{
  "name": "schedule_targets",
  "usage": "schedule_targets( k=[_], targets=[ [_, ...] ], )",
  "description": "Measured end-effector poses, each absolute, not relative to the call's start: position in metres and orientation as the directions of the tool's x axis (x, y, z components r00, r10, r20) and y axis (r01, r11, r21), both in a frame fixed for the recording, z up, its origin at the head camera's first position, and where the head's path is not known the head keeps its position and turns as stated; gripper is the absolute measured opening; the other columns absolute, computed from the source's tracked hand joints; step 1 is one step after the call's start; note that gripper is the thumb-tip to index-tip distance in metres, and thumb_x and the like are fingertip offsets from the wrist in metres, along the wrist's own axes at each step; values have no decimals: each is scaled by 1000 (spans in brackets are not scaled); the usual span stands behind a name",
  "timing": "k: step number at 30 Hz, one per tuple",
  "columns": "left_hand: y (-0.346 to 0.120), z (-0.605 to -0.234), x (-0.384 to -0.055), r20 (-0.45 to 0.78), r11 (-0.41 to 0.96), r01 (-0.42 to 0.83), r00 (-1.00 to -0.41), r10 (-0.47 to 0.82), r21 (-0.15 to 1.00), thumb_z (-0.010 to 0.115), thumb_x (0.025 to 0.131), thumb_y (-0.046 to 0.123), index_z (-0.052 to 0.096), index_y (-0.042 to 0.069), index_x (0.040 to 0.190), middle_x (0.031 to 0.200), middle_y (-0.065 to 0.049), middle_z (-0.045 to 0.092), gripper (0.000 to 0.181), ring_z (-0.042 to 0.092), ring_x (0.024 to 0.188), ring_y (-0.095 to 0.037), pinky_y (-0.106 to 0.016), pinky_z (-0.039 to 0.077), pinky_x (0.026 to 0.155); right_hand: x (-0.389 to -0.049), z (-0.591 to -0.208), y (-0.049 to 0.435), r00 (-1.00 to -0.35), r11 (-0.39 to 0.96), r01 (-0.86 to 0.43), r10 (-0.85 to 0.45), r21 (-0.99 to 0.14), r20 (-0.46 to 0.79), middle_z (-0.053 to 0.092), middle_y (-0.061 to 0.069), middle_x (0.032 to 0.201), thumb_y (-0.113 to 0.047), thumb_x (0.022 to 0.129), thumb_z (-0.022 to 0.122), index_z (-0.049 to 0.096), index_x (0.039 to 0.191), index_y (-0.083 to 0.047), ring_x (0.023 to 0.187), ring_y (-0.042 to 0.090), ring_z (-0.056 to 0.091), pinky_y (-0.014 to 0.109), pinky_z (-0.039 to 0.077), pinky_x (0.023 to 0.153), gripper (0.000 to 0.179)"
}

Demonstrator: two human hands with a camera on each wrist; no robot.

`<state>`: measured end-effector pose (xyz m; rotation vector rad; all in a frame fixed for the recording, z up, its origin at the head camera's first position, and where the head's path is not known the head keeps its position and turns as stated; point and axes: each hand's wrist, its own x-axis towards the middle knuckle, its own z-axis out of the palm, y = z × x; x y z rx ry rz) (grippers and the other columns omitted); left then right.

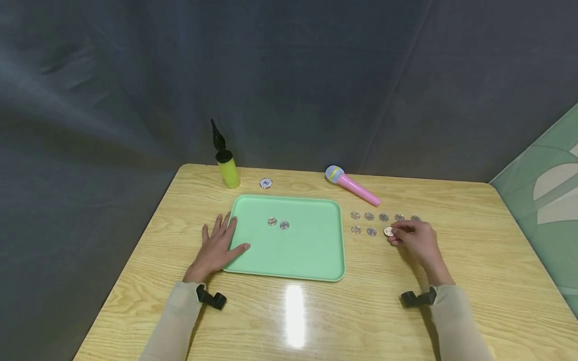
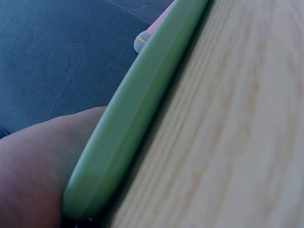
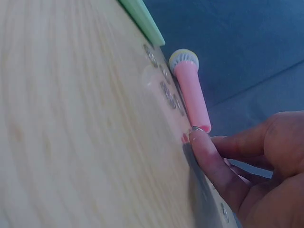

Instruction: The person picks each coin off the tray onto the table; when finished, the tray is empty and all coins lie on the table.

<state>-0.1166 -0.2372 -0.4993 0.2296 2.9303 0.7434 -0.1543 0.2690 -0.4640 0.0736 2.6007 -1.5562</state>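
Observation:
Between thumb and fingers, my right hand [image 1: 415,240] pinches a silver coin [image 1: 388,231] low over the table, at the end of the nearer of two rows. That row also has two coins, one of them a silver coin [image 1: 371,232] just left of the hand. Several coins [image 1: 384,217] form the row behind it. My left hand [image 1: 218,246] lies with spread, straight fingers at the left edge of a green tray [image 1: 298,260], its thumb reaching over the rim. Two coins lie in the tray, a paler one [image 1: 272,221] and a greyer one [image 1: 284,225].
Behind the tray stand a yellow-green hand pump [image 1: 229,170] with a black top and a round poker chip [image 1: 266,183]. A pink toy microphone [image 1: 354,188] lies behind the coin rows. Dark cloth [image 1: 289,90] hangs along the table's back edge.

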Motion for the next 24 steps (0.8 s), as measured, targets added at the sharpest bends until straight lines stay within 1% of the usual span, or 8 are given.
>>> schedule_targets(
  k=[5,10,16,24],
  targets=[
    [-237,-499,-116,-69,870,119,-983,172,478,58,94,56,15,4,160,170,-19,8,94,-2,157,-43,-72,-8,118,-155,-468,274,-989,494,124,-12,-861,-149,74,23,97,2,98,55,61,118,20,69,-2,70,20,61,69,28],
    [-237,-498,-116,-68,872,121,-982,174,475,58,94,56,16,4,160,169,-19,9,94,-1,157,-43,-73,-7,118,-156,-469,274,-988,497,131,-9,-858,-156,75,22,95,1,98,56,62,118,20,69,-2,70,20,61,68,28],
    [-238,-498,-116,-69,874,120,-983,172,471,58,94,55,16,4,160,170,-19,8,94,-1,157,-43,-72,-7,118,-157,-470,270,-990,545,120,-1,-830,-144,76,19,92,-1,98,58,64,116,18,67,-3,68,18,60,66,27],
    [-237,-499,-117,-74,874,115,-983,169,472,58,94,55,16,4,160,170,-19,8,94,-1,157,-43,-72,-7,118,-156,-470,269,-992,568,111,11,-816,-127,76,16,89,-1,97,59,66,114,16,66,-4,67,17,59,64,25]
  ],
)
